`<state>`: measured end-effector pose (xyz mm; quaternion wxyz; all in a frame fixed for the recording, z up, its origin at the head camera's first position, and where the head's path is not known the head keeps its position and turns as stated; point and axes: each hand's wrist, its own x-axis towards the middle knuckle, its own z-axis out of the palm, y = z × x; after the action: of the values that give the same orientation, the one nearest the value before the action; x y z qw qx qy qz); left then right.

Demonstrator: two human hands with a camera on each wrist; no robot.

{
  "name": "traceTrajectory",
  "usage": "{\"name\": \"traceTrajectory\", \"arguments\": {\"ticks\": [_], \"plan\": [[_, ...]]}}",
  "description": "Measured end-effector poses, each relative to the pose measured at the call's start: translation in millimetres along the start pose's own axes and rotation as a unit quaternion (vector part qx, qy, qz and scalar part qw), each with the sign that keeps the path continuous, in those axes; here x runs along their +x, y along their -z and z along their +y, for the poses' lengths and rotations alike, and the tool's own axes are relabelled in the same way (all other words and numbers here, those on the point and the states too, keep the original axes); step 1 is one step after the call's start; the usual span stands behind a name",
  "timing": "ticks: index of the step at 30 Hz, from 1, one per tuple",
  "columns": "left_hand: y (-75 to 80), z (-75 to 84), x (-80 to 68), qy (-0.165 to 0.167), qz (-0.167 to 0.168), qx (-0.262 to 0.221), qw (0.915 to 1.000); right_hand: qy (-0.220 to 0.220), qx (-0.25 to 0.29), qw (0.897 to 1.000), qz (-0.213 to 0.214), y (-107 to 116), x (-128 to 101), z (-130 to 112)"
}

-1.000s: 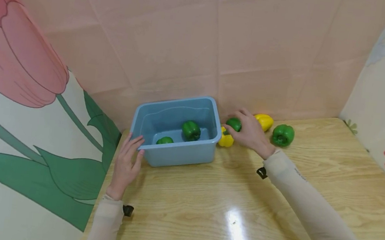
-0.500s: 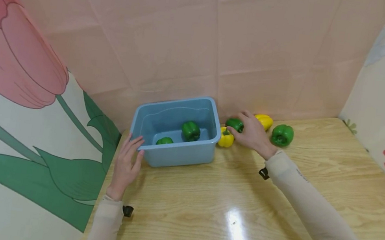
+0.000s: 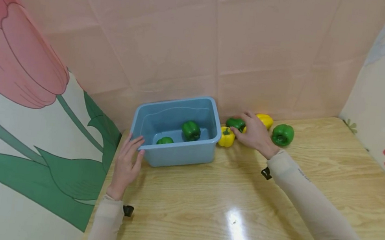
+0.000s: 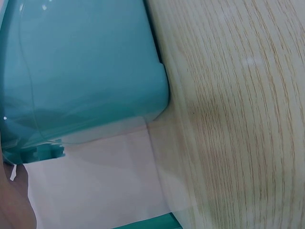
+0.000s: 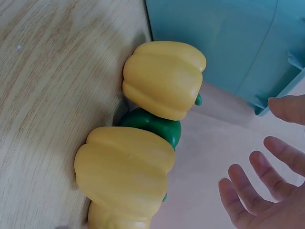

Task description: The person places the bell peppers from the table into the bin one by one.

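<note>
My right hand (image 3: 256, 133) over green pepper (image 3: 235, 123), fingers spread, nothing clamped. Pepper lies on worktop (image 3: 240, 204) between two yellow peppers (image 3: 226, 137), just right of blue bin (image 3: 177, 132). Left hand (image 3: 127, 164) flat against bin's corner, farther off.

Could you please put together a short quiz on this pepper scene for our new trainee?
1. How many green peppers lie inside the blue tub?
2. True or false: the left hand holds a yellow pepper.
3. Which pepper is nearest the right hand: A, the green pepper by the wall; B, the green pepper at far right?

Key:
1. Two.
2. False; it rests against the tub's corner.
3. A.
</note>
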<state>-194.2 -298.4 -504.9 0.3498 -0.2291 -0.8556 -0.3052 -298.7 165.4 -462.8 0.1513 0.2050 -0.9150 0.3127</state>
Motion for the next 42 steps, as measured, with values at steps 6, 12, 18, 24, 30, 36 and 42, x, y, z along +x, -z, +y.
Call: {"name": "traceTrajectory", "arguments": {"ticks": [6, 12, 18, 24, 30, 36, 42], "plan": [[-0.2, -1.3, -1.0, -0.003, 0.001, 0.002, 1.0000, -0.007, -0.004, 1.000, -0.008, 1, -1, 5], [-1.1, -3.6, -1.1, -0.001, 0.000, 0.008, 1.0000, -0.014, -0.016, 1.000, -0.015, -1, -2, 10], [-1.3, -3.6, -0.2, -0.004, 0.001, 0.004, 1.0000, -0.017, -0.022, 1.000, -0.016, -2, -3, 16], [-0.5, -2.3, 0.2, -0.002, 0.000, 0.000, 1.0000, -0.017, -0.027, 0.999, -0.021, -3, -4, 21], [-0.2, -2.2, 0.6, 0.002, -0.003, 0.004, 1.0000, -0.015, -0.030, 0.999, -0.022, -5, -6, 26], [0.8, -1.8, 1.3, 0.006, -0.008, 0.004, 0.9999, -0.003, -0.059, 0.998, -0.020, -9, -5, 32], [0.9, -2.2, 0.2, 0.006, -0.008, 0.007, 0.9999, 0.011, -0.078, 0.997, -0.019, -11, -5, 37]]}}
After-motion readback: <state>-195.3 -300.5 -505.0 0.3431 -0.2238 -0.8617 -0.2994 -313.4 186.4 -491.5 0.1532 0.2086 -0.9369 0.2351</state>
